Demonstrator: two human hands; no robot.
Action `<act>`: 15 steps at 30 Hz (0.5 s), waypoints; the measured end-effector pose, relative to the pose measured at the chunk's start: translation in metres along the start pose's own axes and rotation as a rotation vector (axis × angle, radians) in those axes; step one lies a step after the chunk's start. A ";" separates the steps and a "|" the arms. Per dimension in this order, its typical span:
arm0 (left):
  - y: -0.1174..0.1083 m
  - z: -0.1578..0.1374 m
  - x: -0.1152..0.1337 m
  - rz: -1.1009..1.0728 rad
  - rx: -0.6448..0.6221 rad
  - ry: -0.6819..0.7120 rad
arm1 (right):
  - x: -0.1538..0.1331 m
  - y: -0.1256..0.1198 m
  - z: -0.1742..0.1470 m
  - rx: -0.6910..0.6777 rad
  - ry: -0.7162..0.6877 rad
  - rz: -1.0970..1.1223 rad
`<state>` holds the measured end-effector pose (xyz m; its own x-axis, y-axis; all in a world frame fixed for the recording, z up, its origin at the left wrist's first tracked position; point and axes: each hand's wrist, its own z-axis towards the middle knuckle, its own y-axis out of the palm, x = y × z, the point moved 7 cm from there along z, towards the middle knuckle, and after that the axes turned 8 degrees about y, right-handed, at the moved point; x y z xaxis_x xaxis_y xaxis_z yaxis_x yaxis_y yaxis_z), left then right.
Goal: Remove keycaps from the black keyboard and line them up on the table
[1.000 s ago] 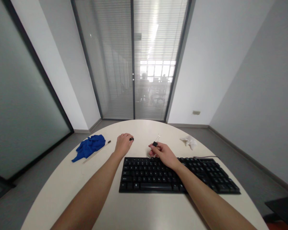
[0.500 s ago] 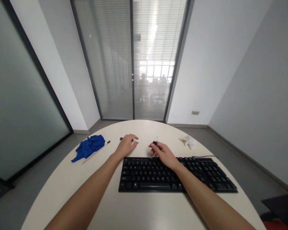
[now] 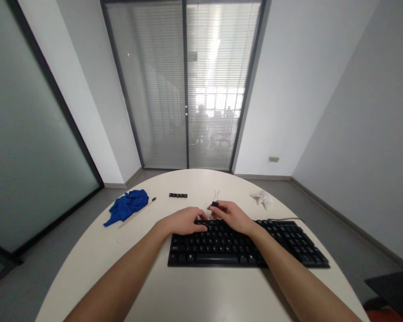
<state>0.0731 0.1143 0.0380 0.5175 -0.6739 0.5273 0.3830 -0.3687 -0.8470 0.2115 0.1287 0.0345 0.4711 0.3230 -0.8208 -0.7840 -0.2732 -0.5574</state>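
Observation:
A black keyboard [image 3: 218, 246] lies across the table, under both my forearms. My left hand [image 3: 190, 221] rests at its upper left, thumb over the top keys and fingers along the back edge, thumb and fingers apart. My right hand [image 3: 230, 215] is closed around a keycap puller [image 3: 215, 204], a small black grip with two thin wires pointing away from me. It is held just above the keyboard's back edge; the puller's lower end is hidden by the fingers. Beyond my left hand, several black keycaps [image 3: 178, 195] stand in a row.
On the left lie a crumpled blue cloth [image 3: 129, 205] and a thin brush [image 3: 137, 212] with a dark tip. A white crumpled tissue [image 3: 262, 197] is at the right. The keyboard cable [image 3: 285, 219] runs off behind the keyboard. The round table [image 3: 201, 290] has a curved far edge.
My left hand has moved from the keycap row back toward me onto the keyboard, uncovering the row. My right hand stays almost in place with the puller, slightly lower.

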 end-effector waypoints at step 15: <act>0.004 -0.001 0.001 0.165 -0.050 -0.017 | 0.006 -0.005 -0.004 -0.023 0.019 -0.091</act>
<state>0.0742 0.1115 0.0348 0.5831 -0.7172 0.3816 0.2535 -0.2857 -0.9242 0.2197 0.1285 0.0318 0.5477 0.3304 -0.7686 -0.7280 -0.2645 -0.6325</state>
